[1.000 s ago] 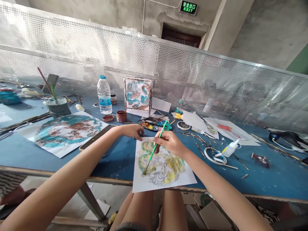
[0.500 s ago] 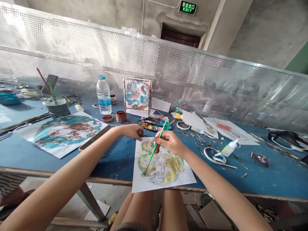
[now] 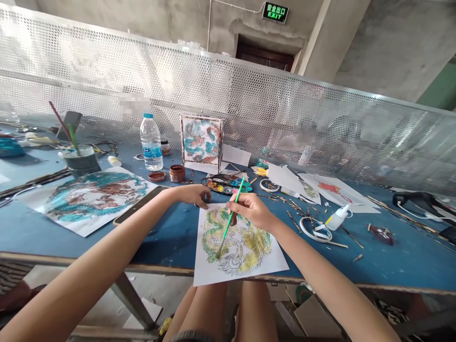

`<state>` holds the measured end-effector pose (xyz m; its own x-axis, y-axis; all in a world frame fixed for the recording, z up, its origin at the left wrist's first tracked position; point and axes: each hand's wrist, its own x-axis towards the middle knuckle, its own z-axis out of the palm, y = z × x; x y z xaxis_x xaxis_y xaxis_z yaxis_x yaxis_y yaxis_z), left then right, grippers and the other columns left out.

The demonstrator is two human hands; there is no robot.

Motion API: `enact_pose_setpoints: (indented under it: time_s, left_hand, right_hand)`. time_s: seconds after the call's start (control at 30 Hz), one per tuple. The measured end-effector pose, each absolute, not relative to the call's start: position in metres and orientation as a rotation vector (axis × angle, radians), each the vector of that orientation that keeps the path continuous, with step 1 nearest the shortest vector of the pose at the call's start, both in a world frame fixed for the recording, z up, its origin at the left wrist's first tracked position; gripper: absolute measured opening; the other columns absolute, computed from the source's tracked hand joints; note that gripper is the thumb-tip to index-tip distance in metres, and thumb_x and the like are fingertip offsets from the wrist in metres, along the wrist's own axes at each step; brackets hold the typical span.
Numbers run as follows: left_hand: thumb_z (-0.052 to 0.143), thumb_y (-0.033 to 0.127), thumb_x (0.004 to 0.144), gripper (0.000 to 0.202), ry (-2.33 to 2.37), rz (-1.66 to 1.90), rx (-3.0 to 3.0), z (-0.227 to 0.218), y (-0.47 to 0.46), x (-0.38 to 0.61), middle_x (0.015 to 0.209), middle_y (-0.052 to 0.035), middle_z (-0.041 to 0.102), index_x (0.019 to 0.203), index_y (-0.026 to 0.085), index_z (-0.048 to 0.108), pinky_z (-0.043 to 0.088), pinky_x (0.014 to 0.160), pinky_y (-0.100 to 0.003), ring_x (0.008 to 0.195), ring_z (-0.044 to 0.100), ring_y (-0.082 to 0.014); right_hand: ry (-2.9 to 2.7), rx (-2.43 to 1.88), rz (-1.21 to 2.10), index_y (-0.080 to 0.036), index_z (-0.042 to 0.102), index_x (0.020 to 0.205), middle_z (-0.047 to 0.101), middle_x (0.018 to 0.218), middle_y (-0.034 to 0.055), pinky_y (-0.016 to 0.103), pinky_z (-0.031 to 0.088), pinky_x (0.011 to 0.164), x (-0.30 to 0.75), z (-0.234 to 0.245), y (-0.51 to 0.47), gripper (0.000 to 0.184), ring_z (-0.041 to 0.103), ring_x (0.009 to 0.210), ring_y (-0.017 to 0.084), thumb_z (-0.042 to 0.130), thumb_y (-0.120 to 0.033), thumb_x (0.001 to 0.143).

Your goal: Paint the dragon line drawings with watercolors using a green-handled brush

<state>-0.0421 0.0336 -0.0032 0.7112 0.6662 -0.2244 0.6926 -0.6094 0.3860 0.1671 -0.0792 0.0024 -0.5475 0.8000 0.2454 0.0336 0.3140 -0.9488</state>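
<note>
A white sheet with a green and yellow dragon drawing (image 3: 238,242) lies at the near edge of the blue table (image 3: 171,232). My right hand (image 3: 249,209) is closed on a green paintbrush (image 3: 230,219), whose tip touches the drawing's lower left part. My left hand (image 3: 194,194) rests on the sheet's top left corner, fingers curled down on the paper. A paint palette (image 3: 223,184) with several colours sits just beyond both hands.
A large teal dragon painting (image 3: 94,192) lies to the left, with a grey cup of brushes (image 3: 80,159) behind it. A water bottle (image 3: 151,142), a framed dragon picture (image 3: 202,140), brown jars (image 3: 177,173), a glue bottle (image 3: 337,218), sticks and papers crowd the table. A perforated metal screen (image 3: 285,109) runs behind.
The brush tip has shifted slightly up and right on the drawing. Both hands stay in place; the view has drifted a little.
</note>
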Motion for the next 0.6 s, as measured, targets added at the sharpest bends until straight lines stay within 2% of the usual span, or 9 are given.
enact_pose_setpoints:
  time_s: [0.6]
  left_hand:
    - [0.061,0.042,0.065,0.039,1.047,-0.105,2.486,-0.0028,0.0348,-0.0423,0.077,-0.0016,0.058,0.093,0.015,0.057,0.041,0.06,-0.022,0.07,0.054,-0.0155]
  right_hand:
    - [-1.841,-0.747,1.318,-0.015,0.055,0.068,0.056,0.057,-0.0017,0.025,0.05,0.055,0.1702,0.0025,-0.0764,0.03,0.061,0.054,0.012,0.06,-0.044,0.077]
